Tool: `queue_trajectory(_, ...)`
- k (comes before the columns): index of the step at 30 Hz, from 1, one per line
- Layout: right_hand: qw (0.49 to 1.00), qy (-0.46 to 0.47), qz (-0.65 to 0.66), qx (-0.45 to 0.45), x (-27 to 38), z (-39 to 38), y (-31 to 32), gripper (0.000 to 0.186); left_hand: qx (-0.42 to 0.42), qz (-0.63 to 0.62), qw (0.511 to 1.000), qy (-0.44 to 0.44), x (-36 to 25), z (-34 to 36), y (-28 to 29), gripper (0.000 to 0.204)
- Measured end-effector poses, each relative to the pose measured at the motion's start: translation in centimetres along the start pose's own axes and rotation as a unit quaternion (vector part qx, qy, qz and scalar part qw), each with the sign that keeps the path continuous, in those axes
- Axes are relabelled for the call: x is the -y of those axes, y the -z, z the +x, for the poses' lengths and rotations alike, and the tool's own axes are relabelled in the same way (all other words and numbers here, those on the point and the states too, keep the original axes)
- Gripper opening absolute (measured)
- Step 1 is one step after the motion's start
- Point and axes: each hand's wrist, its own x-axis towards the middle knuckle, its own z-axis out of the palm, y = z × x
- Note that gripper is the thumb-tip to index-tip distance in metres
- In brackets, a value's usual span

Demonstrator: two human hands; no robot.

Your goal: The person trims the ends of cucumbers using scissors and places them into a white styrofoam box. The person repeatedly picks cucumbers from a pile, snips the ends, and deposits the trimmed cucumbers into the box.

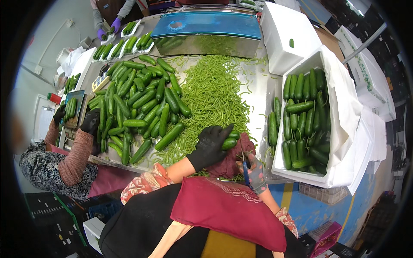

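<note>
My left hand point(211, 145), in a black glove, is closed around cucumbers point(229, 142) whose ends show past the fingers. In my right hand point(257, 175), gloved in a grey patterned glove, is a pair of blue-handled scissors point(246, 173). Its dark blades point away from me, just right of the held cucumbers. A dark red cloth point(228, 165) lies bunched beneath both hands. To the left of my left hand rises a large heap of cucumbers point(142, 101). Green beans point(217, 88) spread over the metal table beyond my hands.
A white foam box point(343, 142) of cucumbers stands at the right, beside another white box point(289, 36). A metal unit with a blue top point(206, 23) spans the far side. At the left, a co-worker's gloved hand point(91, 121) touches the heap; another person's purple-gloved hands point(115, 25) work far left.
</note>
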Motion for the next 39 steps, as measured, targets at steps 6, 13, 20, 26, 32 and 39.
queue_trajectory(6, 0.982, 0.011, 0.185, -0.03, -0.5, -0.4, -0.7, 0.063, 0.021, -0.778, 0.595, 0.202, 3.1, 0.8, 1.0, 0.051)
queue_trajectory(13, 0.73, -0.197, 0.644, 0.115, -6.3, 1.4, 2.3, 0.062, -0.039, -0.916, 0.316, 0.243, 5.7, 1.6, 2.4, 0.049)
queue_trajectory(20, 0.931, -0.152, 0.331, 0.004, -4.2, 1.3, 0.5, 0.053, -0.072, -0.93, 0.258, 0.251, 8.2, 0.9, 3.8, 0.05)
queue_trajectory(26, 0.883, -0.064, 0.46, 0.071, -1.3, 3.0, -3.0, 0.053, -0.07, -0.926, 0.318, 0.19, 4.9, 0.8, 1.4, 0.049)
queue_trajectory(32, 0.678, -0.034, 0.657, 0.329, 1.0, 6.1, -4.3, 0.054, -0.098, -0.917, 0.339, 0.184, 0.1, 0.5, -2.5, 0.05)
queue_trajectory(39, 0.91, 0.278, -0.269, -0.152, -0.8, 3.5, -3.2, 0.04, -0.072, -0.957, 0.246, 0.134, 3.2, -0.4, -0.7, 0.052)
